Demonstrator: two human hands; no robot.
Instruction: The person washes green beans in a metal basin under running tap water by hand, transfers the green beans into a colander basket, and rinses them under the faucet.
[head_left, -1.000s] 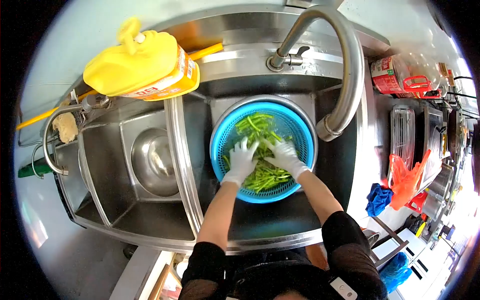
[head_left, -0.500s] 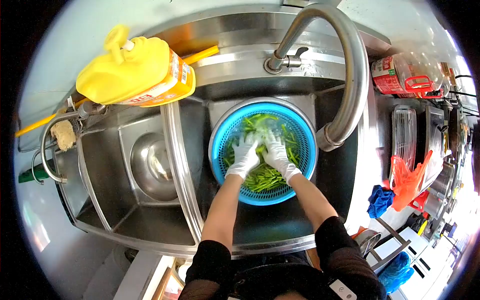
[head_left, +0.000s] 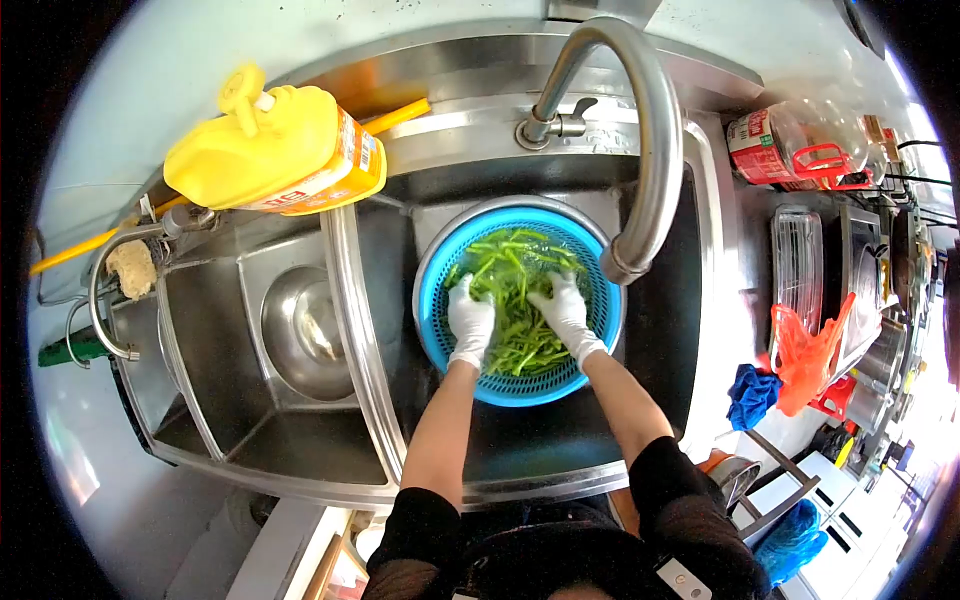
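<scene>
A blue perforated basket (head_left: 433, 345) sits inside a round metal basin (head_left: 418, 262) in the right-hand sink. Cut green vegetable stems (head_left: 515, 300) lie in water inside the basket. My left hand (head_left: 471, 318), in a white glove, is at the left side of the stems, its fingertips partly among them. On the right side my right hand (head_left: 563, 308), gloved as well, reaches into the stems with its fingers apart. Both hands touch the greens, and some of their fingertips are hidden by stems and water.
A curved metal faucet (head_left: 662, 140) arches over the sink's right side. On the divider's back end stands a yellow jug (head_left: 255, 150). The left sink holds a round metal bowl (head_left: 305, 325). Plastic bottles (head_left: 790, 145), a red bag (head_left: 805, 355) and a blue cloth (head_left: 752, 397) are at right.
My hands were close together over the middle of the greens and have moved apart to either side. The stems have spread and shifted in the water.
</scene>
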